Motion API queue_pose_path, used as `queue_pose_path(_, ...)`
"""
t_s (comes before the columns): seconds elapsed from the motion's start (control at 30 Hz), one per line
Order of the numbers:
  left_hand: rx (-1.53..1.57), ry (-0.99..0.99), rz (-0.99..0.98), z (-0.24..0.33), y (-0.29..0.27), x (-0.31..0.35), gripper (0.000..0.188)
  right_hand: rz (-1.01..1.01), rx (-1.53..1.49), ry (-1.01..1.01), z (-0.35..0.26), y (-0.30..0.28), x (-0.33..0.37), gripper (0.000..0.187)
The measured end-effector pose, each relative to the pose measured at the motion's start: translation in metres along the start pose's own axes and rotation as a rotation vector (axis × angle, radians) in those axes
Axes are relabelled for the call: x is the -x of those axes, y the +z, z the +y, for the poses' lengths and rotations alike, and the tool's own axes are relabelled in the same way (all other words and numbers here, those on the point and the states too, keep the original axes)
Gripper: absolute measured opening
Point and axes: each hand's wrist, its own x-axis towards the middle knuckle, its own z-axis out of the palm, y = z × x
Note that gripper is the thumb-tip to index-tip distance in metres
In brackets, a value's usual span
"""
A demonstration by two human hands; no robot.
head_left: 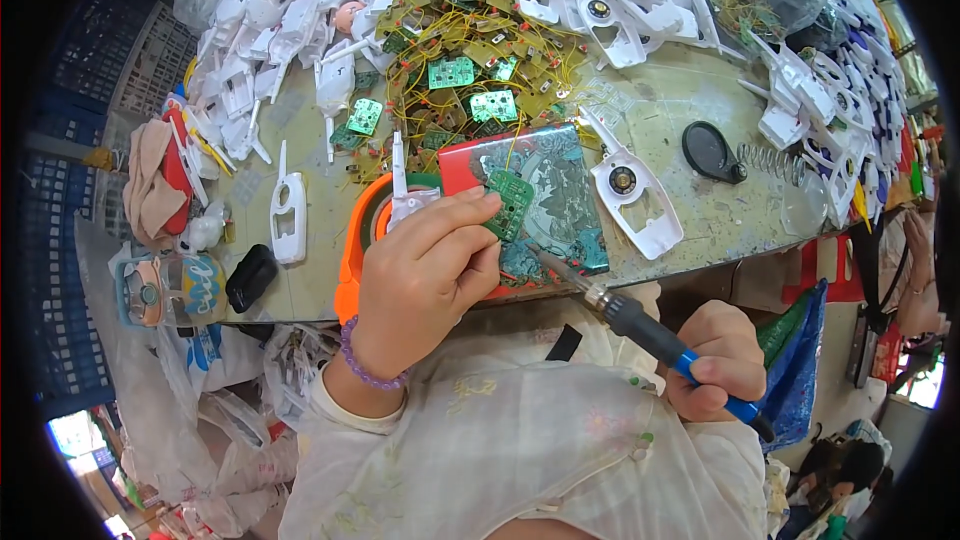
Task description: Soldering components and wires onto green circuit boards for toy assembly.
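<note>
My left hand (pixel 425 260) pinches a small green circuit board (pixel 510 205) at its left edge, above a worn book-like pad (pixel 550 190) with a red side strip. In my right hand (pixel 718 365) is a soldering iron (pixel 645 330) with a blue and black handle. Its tip points up and left, close to the lower edge of the board; whether they touch I cannot tell. Just beyond my left hand lies a white plastic housing (pixel 405 190), partly covered by the hand. An orange tape roll (pixel 352 260) sits beside my left wrist.
Circuit boards with yellow wires (pixel 450 70) are heaped at the back middle. White plastic housings (pixel 270 30) pile up behind and at the right. One housing with a speaker (pixel 640 200) lies right of the pad, near a black round part (pixel 712 150) and a coiled spring (pixel 770 162).
</note>
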Motion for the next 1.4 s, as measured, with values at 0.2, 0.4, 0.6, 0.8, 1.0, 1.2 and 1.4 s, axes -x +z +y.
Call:
queue_pose_path(0.2,0.000,-0.007,-0.007,-0.001,0.001,0.000,0.013,-0.019,-0.032,-0.073,0.007,0.008,-0.003,0.028)
queue_pose_path(0.4,-0.006,-0.003,0.002,0.000,0.000,0.002,0.013,-0.040,-0.060,-0.076,0.008,0.009,-0.004,0.028)
queue_pose_path(0.6,-0.005,-0.006,-0.002,0.000,0.001,0.001,0.013,-0.006,-0.052,-0.091,0.008,0.011,-0.003,0.028)
queue_pose_path(0.8,-0.012,-0.009,0.002,0.001,0.000,0.001,0.013,-0.007,-0.052,-0.083,0.009,0.011,-0.003,0.028)
queue_pose_path(1.0,-0.001,-0.016,-0.003,0.003,0.000,0.001,0.013,-0.032,-0.050,-0.067,0.006,0.010,-0.001,0.027)
queue_pose_path(1.2,-0.030,-0.010,-0.003,0.003,-0.001,0.002,0.013,-0.093,-0.102,-0.038,0.004,0.005,0.004,0.020)
queue_pose_path(1.4,-0.017,0.040,-0.006,0.004,0.001,-0.004,0.012,-0.134,-0.030,-0.038,0.000,-0.002,0.006,0.015)
